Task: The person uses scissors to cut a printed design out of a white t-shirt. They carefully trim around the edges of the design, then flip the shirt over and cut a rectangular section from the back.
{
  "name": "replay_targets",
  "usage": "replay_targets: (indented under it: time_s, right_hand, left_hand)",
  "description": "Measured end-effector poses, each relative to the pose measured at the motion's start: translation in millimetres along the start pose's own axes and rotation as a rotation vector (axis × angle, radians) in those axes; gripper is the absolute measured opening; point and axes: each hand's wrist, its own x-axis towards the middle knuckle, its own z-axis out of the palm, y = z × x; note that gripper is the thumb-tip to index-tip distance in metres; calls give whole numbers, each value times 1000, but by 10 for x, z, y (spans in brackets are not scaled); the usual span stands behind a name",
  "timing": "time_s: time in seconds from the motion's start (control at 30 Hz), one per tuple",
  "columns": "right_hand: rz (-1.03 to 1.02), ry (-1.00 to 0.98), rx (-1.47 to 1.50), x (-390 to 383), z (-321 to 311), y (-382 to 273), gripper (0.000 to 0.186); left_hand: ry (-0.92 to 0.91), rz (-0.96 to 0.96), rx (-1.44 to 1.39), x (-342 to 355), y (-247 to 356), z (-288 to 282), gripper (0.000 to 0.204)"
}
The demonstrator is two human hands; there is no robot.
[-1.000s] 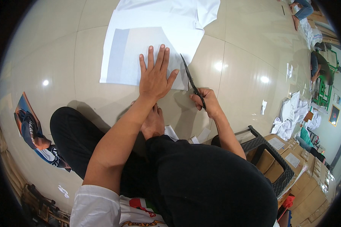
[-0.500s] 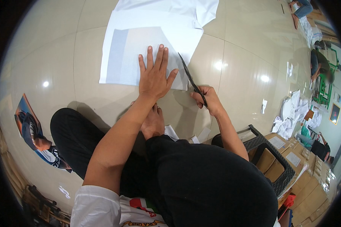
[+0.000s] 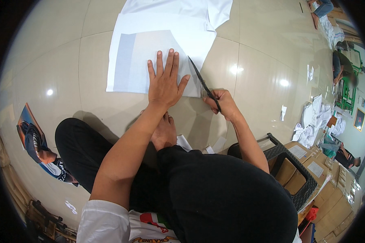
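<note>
White fabric lies on the tiled floor in front of me, with a folded greyish-white piece on it that has a slanted right side. My left hand rests palm down on this piece, fingers stretched and thumb apart. Black scissors are held in my right hand, fingers closed round the handles. Their blades point away from me along the slanted side of the piece, at the fabric's near right corner. How far the blades are apart I cannot tell.
My bare foot is just behind my left hand. White scraps lie near my knee. To the right are a black plastic stool, cardboard boxes and heaped white cloth. Other people sit at the far right; another person is left.
My right hand and the scissors have shifted slightly to the left and away from me. My left hand keeps its flat place on the piece.
</note>
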Motion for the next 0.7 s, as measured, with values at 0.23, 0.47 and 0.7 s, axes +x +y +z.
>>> replay_targets:
  time_s: [0.23, 0.47, 0.7]
  right_hand:
    - [10, 14, 14, 10, -17, -31, 29]
    - [-10, -14, 1, 107, -18, -139, 26]
    - [-7, -24, 5, 136, -30, -141, 24]
  left_hand:
    - [-11, -2, 14, 1, 3, -8, 80]
    - [-6, -2, -14, -6, -1, -12, 80]
    - [3, 0, -7, -5, 2, -8, 80]
